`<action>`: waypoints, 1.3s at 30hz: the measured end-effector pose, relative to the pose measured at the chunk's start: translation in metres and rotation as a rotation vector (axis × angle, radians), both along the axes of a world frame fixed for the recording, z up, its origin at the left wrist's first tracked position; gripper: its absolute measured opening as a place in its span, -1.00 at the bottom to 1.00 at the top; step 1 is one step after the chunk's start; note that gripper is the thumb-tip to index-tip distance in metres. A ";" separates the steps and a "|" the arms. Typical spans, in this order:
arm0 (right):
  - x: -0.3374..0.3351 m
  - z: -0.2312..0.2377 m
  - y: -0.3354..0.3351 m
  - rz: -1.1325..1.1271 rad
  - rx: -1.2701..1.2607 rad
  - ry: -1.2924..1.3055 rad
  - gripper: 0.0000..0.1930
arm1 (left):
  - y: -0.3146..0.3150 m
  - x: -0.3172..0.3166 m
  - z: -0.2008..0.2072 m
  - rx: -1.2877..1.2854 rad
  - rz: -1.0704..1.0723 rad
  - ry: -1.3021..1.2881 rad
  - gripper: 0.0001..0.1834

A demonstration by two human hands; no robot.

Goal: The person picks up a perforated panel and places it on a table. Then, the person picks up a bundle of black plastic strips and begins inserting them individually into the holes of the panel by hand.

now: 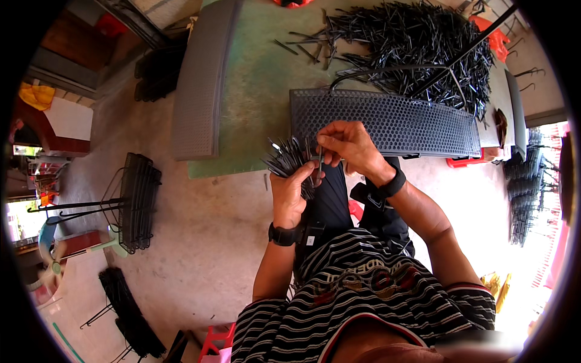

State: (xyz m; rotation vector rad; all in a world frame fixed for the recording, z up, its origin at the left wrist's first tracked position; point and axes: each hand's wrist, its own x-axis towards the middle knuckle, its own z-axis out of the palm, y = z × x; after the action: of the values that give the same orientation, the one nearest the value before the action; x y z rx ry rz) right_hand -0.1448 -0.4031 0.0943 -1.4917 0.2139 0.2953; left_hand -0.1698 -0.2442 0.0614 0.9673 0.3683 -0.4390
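Observation:
My left hand [289, 199] is wrapped round a bundle of thin dark strips [283, 158], whose ends fan out above the fingers. Close beside it, my right hand [354, 145] pinches a single slim strip [319, 158] between thumb and fingers, almost touching the bundle. Both hands are over my lap at the table's near edge. Just beyond them stands a black perforated metal panel [387, 121] with a bent wire frame attached. A large heap of similar black strips [417, 48] covers the table's far right, with a few loose ones at its left.
The greenish table [260, 78] carries a long grey perforated panel [203, 78] on its left. Stacked black racks with long hooks [138, 202] stand on the floor at left, more racks [525, 193] at far right. A red stool [218, 342] is at the lower edge.

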 end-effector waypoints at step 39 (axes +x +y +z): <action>-0.015 0.002 0.003 0.019 -0.380 -0.324 -0.73 | 0.005 0.002 0.005 -0.016 0.054 -0.024 -0.82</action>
State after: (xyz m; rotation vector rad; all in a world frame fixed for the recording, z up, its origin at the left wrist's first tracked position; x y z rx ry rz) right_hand -0.1600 -0.4000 0.0968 -1.8929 -0.0067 0.0237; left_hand -0.1677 -0.2394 0.0664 0.9445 0.3675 -0.3802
